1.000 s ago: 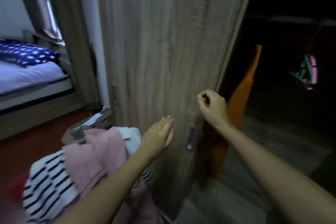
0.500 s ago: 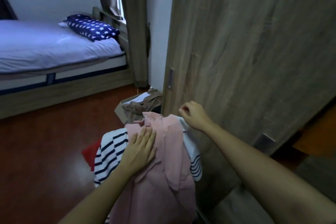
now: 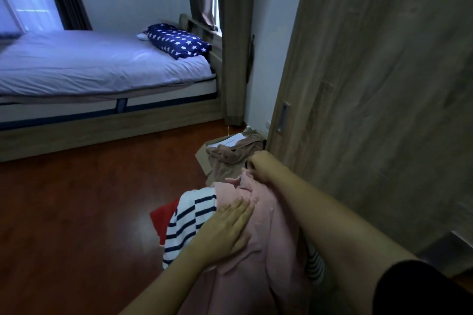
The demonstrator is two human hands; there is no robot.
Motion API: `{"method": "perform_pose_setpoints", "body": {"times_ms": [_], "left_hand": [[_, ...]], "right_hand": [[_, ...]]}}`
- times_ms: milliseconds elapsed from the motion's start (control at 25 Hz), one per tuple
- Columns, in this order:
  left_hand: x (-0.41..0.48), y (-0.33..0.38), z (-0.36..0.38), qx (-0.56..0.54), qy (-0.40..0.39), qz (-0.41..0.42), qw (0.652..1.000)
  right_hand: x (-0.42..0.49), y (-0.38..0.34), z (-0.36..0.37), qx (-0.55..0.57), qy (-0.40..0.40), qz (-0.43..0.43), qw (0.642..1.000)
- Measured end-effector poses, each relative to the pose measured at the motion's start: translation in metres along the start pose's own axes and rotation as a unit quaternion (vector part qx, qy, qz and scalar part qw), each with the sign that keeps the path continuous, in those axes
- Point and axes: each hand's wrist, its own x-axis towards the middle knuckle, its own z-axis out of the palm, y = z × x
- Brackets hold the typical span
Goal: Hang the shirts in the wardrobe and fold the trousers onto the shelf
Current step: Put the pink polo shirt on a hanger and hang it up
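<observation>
Head view, clothes heaped beside the wardrobe door. The left hand lies flat, fingers straight, pressing on the pink shirt. This shirt lies uppermost on the heap at the bottom middle of the view; what carries the heap is hidden. The right hand is curled at the shirt's far, collar end and seems to pinch the cloth there, though its fingertips are turned away from me. Under the pink shirt's left edge lie a striped shirt and a red garment, both overhanging toward the floor. I judge the main hazard to be drag: if the collar is raised while the flat hand releases, the striped shirt may cling and slide off onto the floor. A lift from the collar alone may also let the pink shirt unroll and trail. A dropped piece could land in the box just beyond the heap, at the foot of the door, and mix with the brown garment in it. The wardrobe opening is out of view and I see no hanger, so a blind swing rightward risks striking the door.
</observation>
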Motion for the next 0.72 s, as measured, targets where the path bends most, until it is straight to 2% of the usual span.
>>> {"method": "perform_pose_setpoints", "body": {"times_ms": [80,120,200,280,360,400,440,560,640,680,720], "left_hand": [[0.003,0.000,-0.004,0.016,0.006,0.008,1.000],[0.004,-0.001,-0.007,0.011,0.020,0.010,1.000],[0.012,-0.007,-0.013,-0.049,0.091,-0.024,0.994],[0.040,-0.019,-0.030,-0.117,0.204,-0.111,0.966],[0.079,-0.038,-0.053,-0.213,0.273,-0.252,0.904],[0.097,-0.051,-0.061,-0.271,0.259,-0.297,0.878],[0.117,-0.064,-0.066,-0.315,0.203,-0.307,0.875],[0.162,-0.081,-0.058,-0.343,-0.076,-0.175,0.920],[0.178,-0.077,-0.048,-0.308,-0.228,-0.144,0.912],[0.181,-0.075,-0.042,-0.295,-0.254,-0.164,0.906],[0.182,-0.075,-0.038,-0.289,-0.237,-0.195,0.907]], "right_hand": [[-0.006,0.003,-0.008,0.001,0.075,-0.019,0.997],[-0.013,0.005,-0.018,-0.012,0.138,-0.035,0.990],[-0.029,0.015,-0.040,0.093,0.235,-0.067,0.965],[-0.043,0.030,-0.063,0.209,0.273,-0.113,0.932],[-0.063,0.043,-0.084,0.235,0.267,-0.167,0.920],[-0.073,0.048,-0.091,0.230,0.258,-0.194,0.918],[-0.086,0.052,-0.097,0.222,0.253,-0.215,0.917],[-0.117,0.061,-0.103,0.196,0.261,-0.260,0.909],[-0.130,0.064,-0.104,0.189,0.264,-0.276,0.905],[-0.135,0.067,-0.104,0.188,0.265,-0.274,0.905],[-0.139,0.072,-0.103,0.187,0.266,-0.267,0.907]]}}
